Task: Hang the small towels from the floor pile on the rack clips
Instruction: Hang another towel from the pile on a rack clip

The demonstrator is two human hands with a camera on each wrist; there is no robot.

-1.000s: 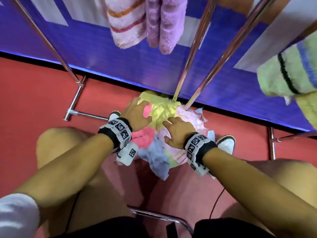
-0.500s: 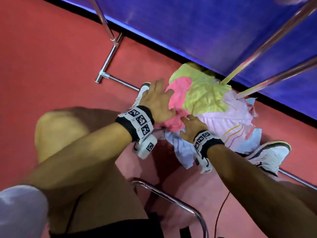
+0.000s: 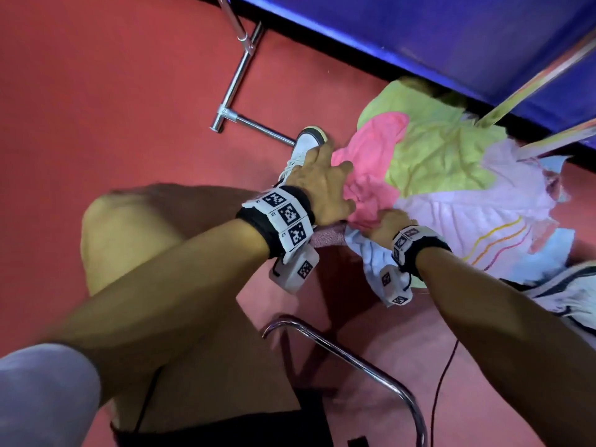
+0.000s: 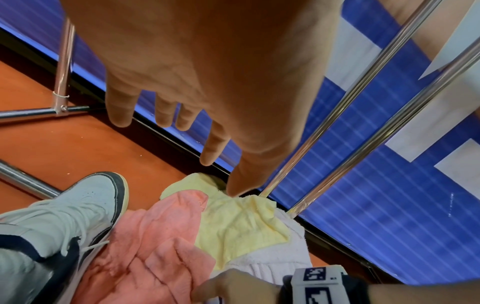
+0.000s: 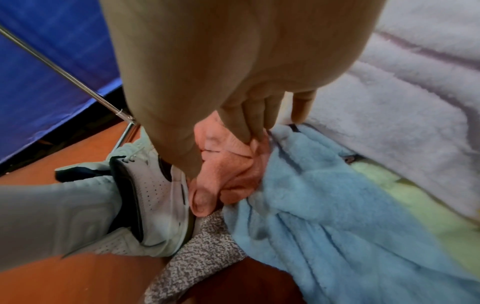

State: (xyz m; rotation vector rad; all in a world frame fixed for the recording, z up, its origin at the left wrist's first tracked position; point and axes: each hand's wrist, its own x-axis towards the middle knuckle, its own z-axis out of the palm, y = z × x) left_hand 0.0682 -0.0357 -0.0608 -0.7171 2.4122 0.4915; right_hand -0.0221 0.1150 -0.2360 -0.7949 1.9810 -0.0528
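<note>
A pile of small towels lies on the red floor: a pink towel (image 3: 371, 166), a yellow-green towel (image 3: 442, 146), a lilac-white striped towel (image 3: 490, 221) and a light blue towel (image 3: 371, 256). My left hand (image 3: 335, 179) hovers over the pink towel (image 4: 155, 236) with its fingers (image 4: 119, 107) spread and fairly straight, holding nothing. My right hand (image 3: 383, 221) pinches a fold of the pink towel (image 5: 231, 164) between thumb and fingers at the pile's near edge, beside the blue towel (image 5: 337, 205). A grey speckled towel (image 5: 202, 246) sticks out underneath.
Chrome rack legs (image 3: 242, 59) and slanted rack bars (image 4: 363, 82) stand against a blue wall panel (image 3: 419, 33) behind the pile. My shoes (image 3: 303, 150) (image 3: 574, 291) flank the pile. A curved chrome tube (image 3: 354, 359) and a thin cable (image 3: 442, 382) lie near my legs.
The head view has dropped, so the hung towels left the frame. My right hand moved off the lilac towel to the pink towel's near edge and pinched it. My left hand stayed over the pink towel.
</note>
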